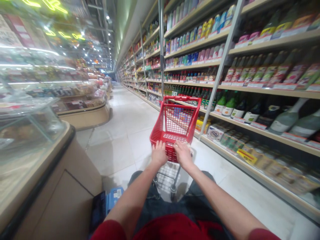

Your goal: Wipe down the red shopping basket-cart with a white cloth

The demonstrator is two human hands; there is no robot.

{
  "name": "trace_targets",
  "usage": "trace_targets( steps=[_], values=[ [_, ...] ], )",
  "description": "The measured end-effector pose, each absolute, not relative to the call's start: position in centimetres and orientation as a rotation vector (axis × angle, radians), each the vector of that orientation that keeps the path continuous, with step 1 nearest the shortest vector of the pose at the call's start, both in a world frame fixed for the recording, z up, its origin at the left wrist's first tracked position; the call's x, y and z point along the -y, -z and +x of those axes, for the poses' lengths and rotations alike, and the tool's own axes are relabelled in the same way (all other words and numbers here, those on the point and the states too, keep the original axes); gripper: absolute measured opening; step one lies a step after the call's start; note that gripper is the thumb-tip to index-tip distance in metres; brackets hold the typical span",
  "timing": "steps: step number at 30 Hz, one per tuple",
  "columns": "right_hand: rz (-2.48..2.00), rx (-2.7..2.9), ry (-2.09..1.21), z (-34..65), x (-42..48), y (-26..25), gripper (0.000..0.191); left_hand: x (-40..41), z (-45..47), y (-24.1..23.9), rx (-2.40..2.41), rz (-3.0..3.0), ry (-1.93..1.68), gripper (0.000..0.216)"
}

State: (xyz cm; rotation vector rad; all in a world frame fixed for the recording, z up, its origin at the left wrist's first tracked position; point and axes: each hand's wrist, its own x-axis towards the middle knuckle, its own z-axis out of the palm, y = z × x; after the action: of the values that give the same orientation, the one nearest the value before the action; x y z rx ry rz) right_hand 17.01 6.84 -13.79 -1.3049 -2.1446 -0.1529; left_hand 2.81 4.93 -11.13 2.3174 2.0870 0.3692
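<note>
A small red shopping cart [181, 136] with a plastic mesh basket stands on the floor in front of me, between my legs. My left hand [159, 153] is closed over the near left part of its rim, fingers pointing forward. On the near right part of the rim rests my right hand [183, 154], its fingers bent over a pale, cloth-like piece [177, 145] that shows at the edge of the hand. How far this piece reaches under the palm is hidden. No goods show inside the basket.
Shelves of bottles and cans [252, 123] line the right side. Along the left runs a glass-topped display counter [72, 140]. A blue item [115, 196] lies low beside its base, near my left forearm. A pale tiled aisle [120, 113] stretches ahead.
</note>
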Motion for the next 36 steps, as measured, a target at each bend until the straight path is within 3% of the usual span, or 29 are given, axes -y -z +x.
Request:
trace_targets(
  steps=[7,12,16,21,27,33,36],
  values=[
    [-1.296,2.073,0.194,19.5,-7.8,14.2,0.036,-4.9,1.4,11.3,-2.12,2.26,-0.454,0.068],
    [-1.211,1.864,0.05,21.0,-7.8,15.0,0.038,-5.0,1.2,11.1,-2.1,2.241,-0.457,0.069],
    [-1.275,1.599,-0.113,20.3,-7.1,13.0,0.04,-4.7,2.7,10.3,-2.03,2.075,-0.724,0.055],
    [-1.229,1.546,-0.457,19.6,-6.3,10.7,0.037,-4.5,5.4,10.1,-1.615,1.827,-1.255,0.042],
    [-1.312,1.237,-0.443,18.0,-6.0,11.8,0.041,-3.8,8.8,11.1,-1.239,1.218,-1.353,0.03],
    [-1.236,1.382,-0.488,16.0,-5.5,13.1,0.05,-1.9,9.7,11.3,-0.764,0.83,-1.488,0.038],
    [-1.217,1.565,-0.33,15.3,-4.9,13.3,0.058,-1.7,8.9,11.0,-0.606,0.648,-1.444,0.046]
  ],
)
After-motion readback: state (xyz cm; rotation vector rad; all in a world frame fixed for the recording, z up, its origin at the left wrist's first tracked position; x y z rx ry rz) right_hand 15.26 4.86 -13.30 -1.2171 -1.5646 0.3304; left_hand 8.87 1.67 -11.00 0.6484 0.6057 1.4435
